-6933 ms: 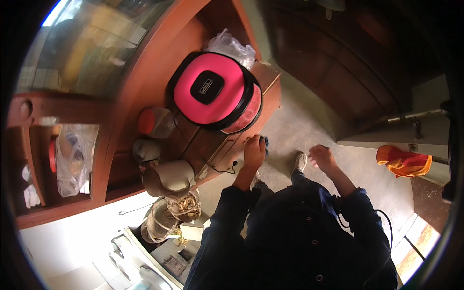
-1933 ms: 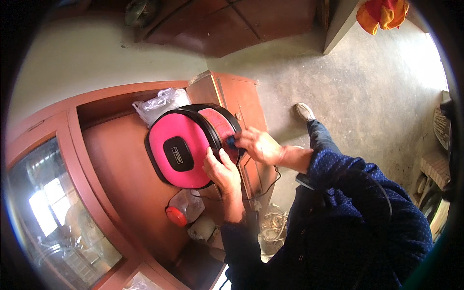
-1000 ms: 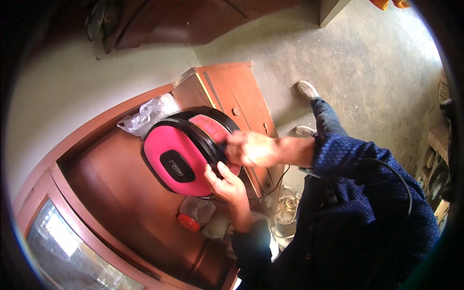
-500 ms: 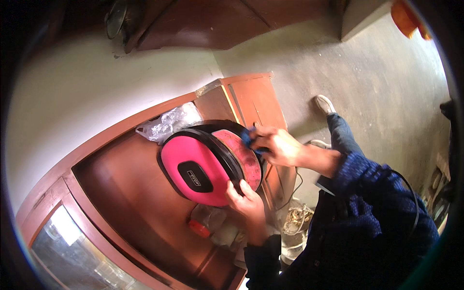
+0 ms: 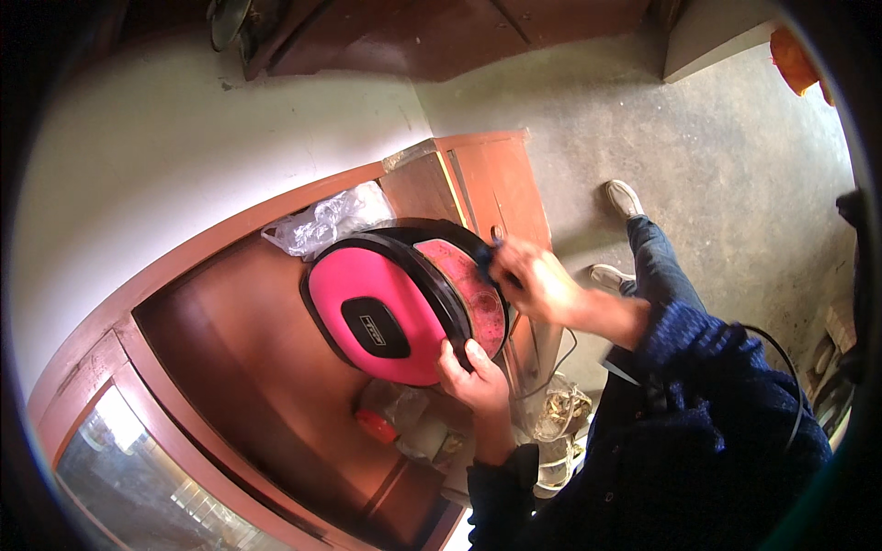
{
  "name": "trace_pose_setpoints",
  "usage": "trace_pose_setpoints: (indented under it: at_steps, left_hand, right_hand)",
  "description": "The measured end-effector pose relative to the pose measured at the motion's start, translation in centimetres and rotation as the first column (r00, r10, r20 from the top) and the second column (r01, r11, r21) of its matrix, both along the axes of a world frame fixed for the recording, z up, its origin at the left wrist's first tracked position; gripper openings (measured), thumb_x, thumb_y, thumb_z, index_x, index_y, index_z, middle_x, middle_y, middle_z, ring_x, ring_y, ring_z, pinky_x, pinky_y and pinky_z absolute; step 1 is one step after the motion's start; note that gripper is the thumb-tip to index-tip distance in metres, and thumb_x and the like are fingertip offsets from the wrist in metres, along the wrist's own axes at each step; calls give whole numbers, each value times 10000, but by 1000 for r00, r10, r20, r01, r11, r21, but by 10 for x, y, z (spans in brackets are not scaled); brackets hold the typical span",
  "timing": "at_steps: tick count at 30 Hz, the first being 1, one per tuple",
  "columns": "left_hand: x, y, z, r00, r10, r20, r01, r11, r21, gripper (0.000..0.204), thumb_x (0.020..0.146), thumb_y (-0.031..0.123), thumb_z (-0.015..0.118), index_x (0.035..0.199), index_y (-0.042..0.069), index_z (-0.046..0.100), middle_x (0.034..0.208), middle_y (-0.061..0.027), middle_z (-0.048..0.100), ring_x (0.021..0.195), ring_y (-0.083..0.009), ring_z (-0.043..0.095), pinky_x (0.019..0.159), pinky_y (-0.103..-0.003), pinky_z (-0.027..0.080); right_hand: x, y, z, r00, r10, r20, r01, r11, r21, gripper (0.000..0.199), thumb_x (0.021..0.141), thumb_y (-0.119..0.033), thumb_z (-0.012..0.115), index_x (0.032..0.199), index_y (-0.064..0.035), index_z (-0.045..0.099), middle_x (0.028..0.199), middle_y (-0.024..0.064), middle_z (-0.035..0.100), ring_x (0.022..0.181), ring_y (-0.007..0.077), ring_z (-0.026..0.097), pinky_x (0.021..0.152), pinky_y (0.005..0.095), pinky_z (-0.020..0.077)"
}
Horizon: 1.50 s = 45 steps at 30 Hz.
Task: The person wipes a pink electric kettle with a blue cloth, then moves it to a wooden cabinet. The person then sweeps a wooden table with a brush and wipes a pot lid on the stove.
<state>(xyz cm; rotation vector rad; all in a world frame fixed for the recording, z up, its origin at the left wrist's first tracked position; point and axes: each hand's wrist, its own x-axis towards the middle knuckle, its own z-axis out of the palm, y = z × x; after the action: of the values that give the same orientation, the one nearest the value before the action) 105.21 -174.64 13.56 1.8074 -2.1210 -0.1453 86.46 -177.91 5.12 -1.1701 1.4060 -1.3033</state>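
A rounded pink-and-black household appliance (image 5: 404,331), its exact kind unclear, rests tilted on the brown wooden cabinet top. Its smooth pink face carries a black oval panel, and its pink side band (image 5: 464,285) looks smudged with dark specks. My left hand (image 5: 476,381) is closed on the black rim at the near edge, thumb and fingers pinching it. In my right hand (image 5: 542,280) is a small dark blue cloth (image 5: 487,264), pressed at the far right edge of the band. Motion blurs the cloth, and my fingers partly cover it.
A crumpled clear plastic bag (image 5: 335,219) lies behind the appliance against the wall. Nearer sits a clear container with a red lid (image 5: 375,425). A thin dark cord (image 5: 560,367) hangs beside the cabinet, above a pale bag (image 5: 562,410). A person's shoe (image 5: 625,198) is on the concrete floor.
My right hand and the blue cloth have shifted slightly right and down along the band. My left hand keeps its hold on the rim; the whole view has shifted slightly.
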Motion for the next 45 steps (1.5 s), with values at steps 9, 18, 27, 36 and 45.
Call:
trace_pose_setpoints:
  at_steps: [9,18,27,36,45]
  left_hand:
    - [-4,-4,-6,998,-34,-55,26,991,-131,418,1013,265,699,1192,-112,661,988,-290,697,887,-468,688,794,-507,556]
    - [-5,-4,-4,995,-19,-93,9,994,-107,399,1020,240,692,1197,-117,657,1021,-301,704,923,-466,697,832,-502,562]
    - [-6,-1,0,982,31,-189,-28,999,22,338,1084,138,579,1284,-133,600,1142,-240,684,1022,-304,683,945,-412,547]
    - [-8,-4,8,941,-136,-309,96,985,-144,373,1094,197,501,1279,-106,616,1236,-262,676,1126,-384,665,1024,-461,517]
    - [7,61,37,934,-23,-355,-62,972,-227,393,1075,241,502,1266,-73,641,1187,-228,669,1120,-380,635,1031,-473,482]
  right_hand:
    - [15,-116,42,985,9,173,2,998,-64,325,864,60,604,1185,65,655,1140,250,696,1101,432,678,967,467,558]
    - [-2,-68,41,925,-147,350,133,989,64,276,880,-20,597,1113,22,739,1010,301,734,990,481,716,903,499,584]
    - [50,-27,21,999,-29,40,33,994,-106,294,793,1,644,1074,41,722,952,280,724,906,459,729,784,524,597]
    - [69,113,20,927,375,3,-374,924,-86,300,766,-25,668,1063,-35,709,1014,158,737,974,404,722,857,472,606]
    - [12,-40,-28,983,-79,166,56,989,138,344,952,3,593,1284,18,678,1112,121,731,1040,171,670,927,355,558]
